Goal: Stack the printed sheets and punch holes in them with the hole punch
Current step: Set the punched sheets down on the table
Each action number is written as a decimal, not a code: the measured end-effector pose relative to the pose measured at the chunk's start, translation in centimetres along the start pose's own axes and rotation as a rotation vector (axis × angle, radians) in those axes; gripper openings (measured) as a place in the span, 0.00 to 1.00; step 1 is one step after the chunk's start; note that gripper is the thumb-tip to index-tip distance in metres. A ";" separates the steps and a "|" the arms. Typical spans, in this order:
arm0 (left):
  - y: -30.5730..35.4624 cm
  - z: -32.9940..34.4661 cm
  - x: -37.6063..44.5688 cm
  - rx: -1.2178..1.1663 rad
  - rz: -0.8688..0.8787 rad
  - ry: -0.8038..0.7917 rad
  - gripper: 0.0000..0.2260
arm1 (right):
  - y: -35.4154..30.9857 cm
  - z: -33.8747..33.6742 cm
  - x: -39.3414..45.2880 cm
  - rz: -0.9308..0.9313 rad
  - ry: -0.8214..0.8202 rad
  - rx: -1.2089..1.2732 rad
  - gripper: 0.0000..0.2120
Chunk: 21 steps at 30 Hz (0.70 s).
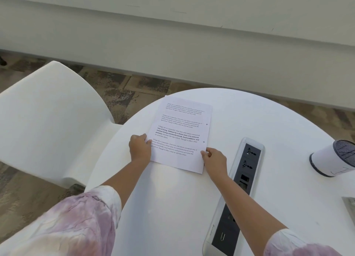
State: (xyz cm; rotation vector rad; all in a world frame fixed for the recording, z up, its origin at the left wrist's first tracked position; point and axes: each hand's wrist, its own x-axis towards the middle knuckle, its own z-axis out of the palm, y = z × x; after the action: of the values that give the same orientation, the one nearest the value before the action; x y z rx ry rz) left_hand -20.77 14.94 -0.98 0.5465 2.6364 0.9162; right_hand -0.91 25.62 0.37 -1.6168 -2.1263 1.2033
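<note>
A: Where are the sheets?

B: The printed sheets [182,134] lie flat on the round white table [278,125], left of centre, rotated a bit, text blocks facing up. The edges look squared, reads as one stack, can't count the sheets. Two small round holes show along the right margin.

A: Hands?

B: The left hand [139,149] is at the stack's left edge near the lower corner, fingers curled and close together, tips touching the paper. The right hand [214,160] is at the lower right edge, thumb on top of the paper, fingers bent beside and under the edge. It looks like a pinch on the sheets, but I can't see the underside.

A: Is the stack lifted or down?

B: Down. The lower right corner may be slightly raised at the right hand; can't tell for sure.

A: Hole punch?

B: A grey metal thing [350,207] is cut off by the right frame border, well away from the stack. Too little of it shows to name it.

A: Anything else on the table?

B: A recessed socket strip [236,198] just right of the right forearm, running diagonally. A white cylinder with a dark mesh end [334,159] lies on its side near the right edge. A white chair [50,121] stands left of the table. Both sleeves [80,223] are pale with purple blotches.
</note>
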 end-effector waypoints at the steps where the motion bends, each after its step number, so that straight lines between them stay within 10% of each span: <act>1: 0.1 -0.1 -0.2 0.017 -0.008 0.005 0.10 | 0.1 0.0 -0.1 0.005 0.007 -0.013 0.15; 21: 4.6 1.2 -14.4 0.119 0.393 -0.085 0.20 | 6.5 -10.3 -7.9 -0.216 0.126 -0.229 0.18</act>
State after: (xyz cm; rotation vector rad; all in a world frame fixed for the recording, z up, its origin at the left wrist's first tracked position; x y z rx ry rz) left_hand -6.43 12.53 3.19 1.1362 2.5629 0.8183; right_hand 12.86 23.99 4.72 -1.4546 -2.3535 0.7967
